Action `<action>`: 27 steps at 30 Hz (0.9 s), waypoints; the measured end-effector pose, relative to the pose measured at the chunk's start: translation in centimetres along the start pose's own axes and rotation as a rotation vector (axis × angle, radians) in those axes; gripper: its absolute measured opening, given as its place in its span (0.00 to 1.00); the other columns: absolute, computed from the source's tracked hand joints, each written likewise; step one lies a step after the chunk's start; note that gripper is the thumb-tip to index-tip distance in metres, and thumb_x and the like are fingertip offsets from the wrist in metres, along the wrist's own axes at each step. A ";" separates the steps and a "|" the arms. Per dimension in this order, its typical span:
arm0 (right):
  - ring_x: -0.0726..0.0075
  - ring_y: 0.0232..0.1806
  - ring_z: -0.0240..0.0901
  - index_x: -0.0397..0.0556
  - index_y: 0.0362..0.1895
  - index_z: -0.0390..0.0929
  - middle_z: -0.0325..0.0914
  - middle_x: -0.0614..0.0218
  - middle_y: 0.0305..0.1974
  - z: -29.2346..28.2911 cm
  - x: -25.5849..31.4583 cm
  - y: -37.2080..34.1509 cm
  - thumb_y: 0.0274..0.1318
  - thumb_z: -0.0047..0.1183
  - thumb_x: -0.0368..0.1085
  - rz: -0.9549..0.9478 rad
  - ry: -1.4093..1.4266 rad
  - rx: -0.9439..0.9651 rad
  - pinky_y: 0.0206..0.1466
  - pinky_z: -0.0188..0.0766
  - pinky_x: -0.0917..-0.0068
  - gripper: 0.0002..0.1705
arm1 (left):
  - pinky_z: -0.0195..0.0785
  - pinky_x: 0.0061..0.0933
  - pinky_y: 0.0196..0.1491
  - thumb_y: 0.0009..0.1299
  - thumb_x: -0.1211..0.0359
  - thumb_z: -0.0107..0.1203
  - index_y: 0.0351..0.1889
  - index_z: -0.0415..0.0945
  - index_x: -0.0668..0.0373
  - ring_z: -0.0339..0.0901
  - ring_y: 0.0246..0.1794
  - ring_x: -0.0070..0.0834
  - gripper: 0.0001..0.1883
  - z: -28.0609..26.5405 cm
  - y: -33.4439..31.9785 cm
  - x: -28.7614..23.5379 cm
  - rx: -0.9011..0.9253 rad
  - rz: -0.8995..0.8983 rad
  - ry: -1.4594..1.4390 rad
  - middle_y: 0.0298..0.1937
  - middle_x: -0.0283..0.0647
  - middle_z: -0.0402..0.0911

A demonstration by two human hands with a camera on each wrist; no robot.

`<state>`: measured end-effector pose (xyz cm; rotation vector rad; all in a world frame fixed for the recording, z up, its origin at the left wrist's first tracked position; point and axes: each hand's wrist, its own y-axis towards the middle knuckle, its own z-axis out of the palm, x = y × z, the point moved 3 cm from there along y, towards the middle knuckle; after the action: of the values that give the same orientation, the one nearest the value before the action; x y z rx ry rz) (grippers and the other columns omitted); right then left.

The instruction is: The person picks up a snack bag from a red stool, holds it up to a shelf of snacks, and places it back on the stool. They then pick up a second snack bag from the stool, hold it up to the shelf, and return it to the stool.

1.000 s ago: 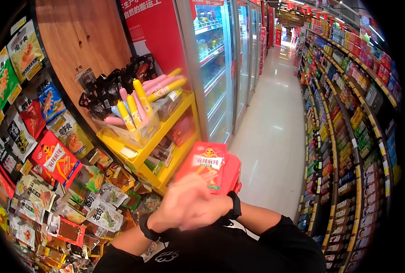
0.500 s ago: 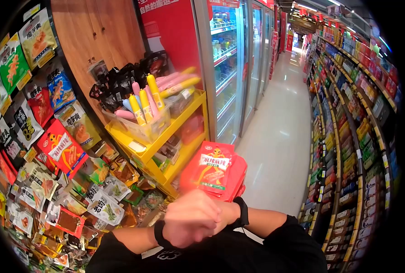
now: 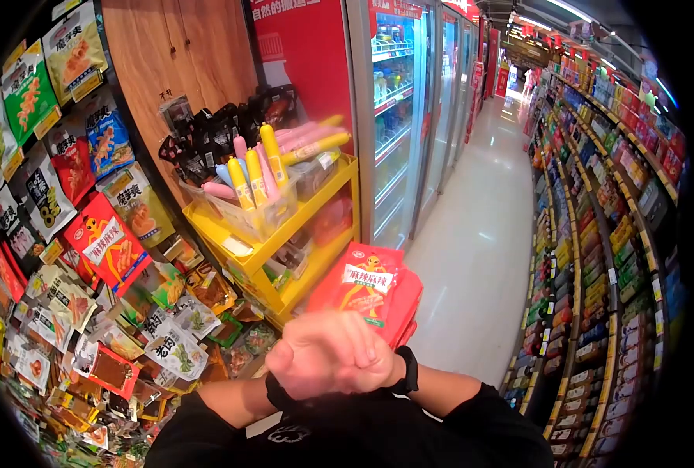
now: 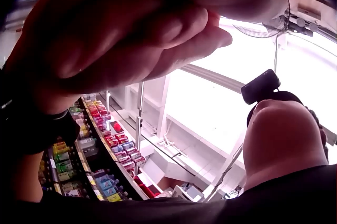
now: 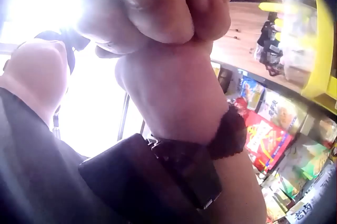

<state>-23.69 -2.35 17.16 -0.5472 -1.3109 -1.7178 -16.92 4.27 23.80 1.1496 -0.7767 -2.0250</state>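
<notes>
My left hand (image 3: 316,355) and right hand (image 3: 390,373) are clasped together in front of my chest. The fingers look curled over one another. Parts of both palms are hidden. In the left wrist view, the right hand's bent fingers (image 4: 174,29) lie against the other hand. Seen from the right wrist, bunched fingers (image 5: 174,18) stand above the banded left wrist (image 5: 174,97). Just beyond my hands, a red snack packet (image 3: 369,282) with a yellow cartoon figure lies on more red packaging (image 3: 405,300), apart from my grip.
Snack bags (image 3: 107,243) hang densely on the left. A yellow rack (image 3: 285,273) bears a clear bin (image 3: 265,218) of yellow, pink and blue sausage-like sticks. Glass-door fridges (image 3: 394,148) line the aisle (image 3: 472,234), and stocked shelves (image 3: 596,257) run along the right.
The clasped hands have turned at the wrists, first dropping toward my chest and then rising slightly. The view has swung a little left, shifting the rack and packets rightward.
</notes>
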 end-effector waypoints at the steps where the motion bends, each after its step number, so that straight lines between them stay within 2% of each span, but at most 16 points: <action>1: 0.79 0.20 0.69 0.53 0.43 0.61 0.70 0.74 0.26 0.4 -0.2 0.2 0.67 0.60 0.33 -0.072 -0.046 -0.024 0.28 0.68 0.79 0.16 | 0.73 0.41 0.42 0.74 0.40 0.39 0.27 0.75 0.71 0.79 0.35 0.44 0.38 -0.2 -0.3 0.2 -0.024 -0.022 -0.052 0.33 0.53 0.81; 3: 0.78 0.22 0.71 0.52 0.42 0.65 0.71 0.74 0.26 0.8 1.2 0.2 0.66 0.61 0.34 -0.108 -0.146 -0.015 0.30 0.69 0.78 0.14 | 0.73 0.41 0.44 0.74 0.41 0.40 0.28 0.76 0.71 0.79 0.36 0.44 0.37 -0.3 -0.4 0.2 -0.047 -0.051 -0.103 0.33 0.53 0.81; 5: 0.78 0.25 0.72 0.52 0.40 0.69 0.71 0.73 0.27 -0.1 2.6 0.4 0.66 0.62 0.35 -0.138 -0.244 -0.013 0.32 0.70 0.77 0.12 | 0.71 0.34 0.38 0.79 0.41 0.32 0.22 0.71 0.63 0.76 0.29 0.37 0.37 -0.1 -0.3 0.1 -0.020 -0.072 0.131 0.25 0.47 0.78; 7: 0.75 0.31 0.74 0.50 0.33 0.78 0.74 0.71 0.27 -0.9 3.7 0.4 0.63 0.65 0.36 -0.298 -0.775 0.193 0.37 0.70 0.73 0.09 | 0.71 0.35 0.40 0.79 0.42 0.33 0.23 0.72 0.64 0.76 0.31 0.38 0.36 -0.6 0.3 0.6 -0.059 -0.151 0.184 0.27 0.48 0.78; 8: 0.71 0.35 0.74 0.49 0.25 0.81 0.76 0.71 0.28 -0.3 5.4 0.8 0.60 0.65 0.37 -0.173 -0.722 0.139 0.41 0.69 0.72 0.12 | 0.71 0.37 0.42 0.79 0.43 0.33 0.25 0.72 0.64 0.76 0.33 0.39 0.35 -1.1 0.8 0.9 -0.082 -0.220 0.242 0.29 0.48 0.78; 9: 0.69 0.34 0.74 0.47 0.26 0.80 0.76 0.70 0.28 -1.2 5.5 0.3 0.60 0.63 0.35 -0.116 -0.629 0.112 0.42 0.70 0.71 0.11 | 0.70 0.44 0.55 0.79 0.58 0.39 0.35 0.75 0.69 0.77 0.44 0.43 0.23 -1.8 1.2 0.8 0.008 -0.174 0.180 0.40 0.53 0.79; 11: 0.66 0.31 0.73 0.44 0.24 0.77 0.75 0.67 0.26 -2.4 5.5 0.5 0.62 0.58 0.34 -0.144 -0.318 0.025 0.44 0.73 0.68 0.13 | 0.69 0.43 0.58 0.79 0.56 0.39 0.36 0.76 0.69 0.77 0.46 0.43 0.24 -2.1 1.0 0.3 -0.007 -0.156 0.332 0.42 0.53 0.79; 12: 0.63 0.22 0.64 0.39 0.18 0.70 0.68 0.60 0.18 -2.4 6.3 1.0 0.62 0.55 0.31 -0.193 -0.082 0.027 0.33 0.67 0.60 0.18 | 0.68 0.43 0.61 0.80 0.54 0.38 0.37 0.76 0.70 0.77 0.49 0.43 0.26 -2.3 1.0 0.1 -0.026 -0.138 0.486 0.44 0.53 0.78; 14: 0.68 0.22 0.62 0.43 0.18 0.69 0.70 0.63 0.19 -3.0 5.8 0.8 0.65 0.54 0.32 -0.190 0.164 0.113 0.34 0.67 0.62 0.20 | 0.66 0.44 0.63 0.80 0.52 0.37 0.39 0.77 0.70 0.77 0.52 0.43 0.28 -2.5 0.9 0.5 -0.008 -0.125 0.475 0.46 0.53 0.78; 16: 0.74 0.23 0.63 0.46 0.19 0.74 0.72 0.67 0.21 -2.9 4.7 0.0 0.66 0.58 0.35 0.130 -0.473 0.047 0.39 0.70 0.67 0.19 | 0.67 0.44 0.63 0.79 0.51 0.38 0.40 0.77 0.70 0.77 0.52 0.43 0.28 -2.6 0.8 1.0 0.072 -0.034 0.476 0.47 0.53 0.79; 17: 0.79 0.27 0.67 0.48 0.26 0.81 0.74 0.73 0.25 -2.5 3.5 0.0 0.65 0.60 0.36 0.095 -0.641 0.044 0.40 0.69 0.74 0.13 | 0.67 0.44 0.63 0.79 0.51 0.38 0.40 0.77 0.70 0.77 0.52 0.43 0.28 -3.1 0.5 1.2 0.072 -0.035 0.476 0.47 0.53 0.79; 18: 0.79 0.27 0.67 0.48 0.26 0.81 0.74 0.73 0.25 -2.3 2.7 -0.1 0.65 0.60 0.36 0.095 -0.640 0.041 0.40 0.69 0.74 0.13 | 0.67 0.43 0.63 0.79 0.50 0.39 0.41 0.78 0.70 0.77 0.52 0.43 0.28 -3.5 0.1 1.2 0.136 -0.050 0.543 0.48 0.52 0.79; 20: 0.67 0.40 0.70 0.47 0.28 0.79 0.74 0.66 0.37 -2.4 2.6 -0.1 0.64 0.62 0.38 -0.068 -0.616 -0.062 0.47 0.70 0.69 0.12 | 0.67 0.43 0.64 0.79 0.50 0.39 0.42 0.78 0.70 0.77 0.53 0.43 0.29 -3.7 -0.2 1.3 0.204 -0.065 0.607 0.49 0.52 0.79; 21: 0.67 0.40 0.70 0.47 0.28 0.79 0.74 0.66 0.37 -2.2 2.7 -0.2 0.64 0.62 0.38 -0.066 -0.616 -0.064 0.47 0.70 0.69 0.12 | 0.67 0.43 0.65 0.79 0.51 0.42 0.44 0.78 0.70 0.77 0.53 0.43 0.27 -3.4 -0.2 1.2 0.193 -0.151 0.656 0.49 0.51 0.80; 23: 0.63 0.41 0.73 0.48 0.33 0.80 0.76 0.66 0.38 -2.4 2.9 -0.8 0.62 0.63 0.36 0.094 -0.441 -0.282 0.48 0.72 0.67 0.07 | 0.67 0.42 0.66 0.78 0.52 0.44 0.45 0.78 0.70 0.78 0.54 0.43 0.26 -3.1 -0.5 1.4 0.177 -0.243 0.702 0.50 0.51 0.80; 27: 0.59 0.41 0.76 0.48 0.37 0.81 0.78 0.65 0.36 -3.4 4.8 -1.3 0.57 0.66 0.34 -0.160 -0.752 -0.166 0.49 0.73 0.65 0.08 | 0.62 0.40 0.71 0.77 0.57 0.50 0.60 0.73 0.68 0.71 0.66 0.41 0.24 -2.7 -0.5 2.9 0.022 -0.453 0.421 0.64 0.53 0.72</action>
<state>-26.70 -7.24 19.02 -1.3030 -1.7608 -1.8342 -15.83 1.80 20.85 1.8156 -0.3460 -2.0083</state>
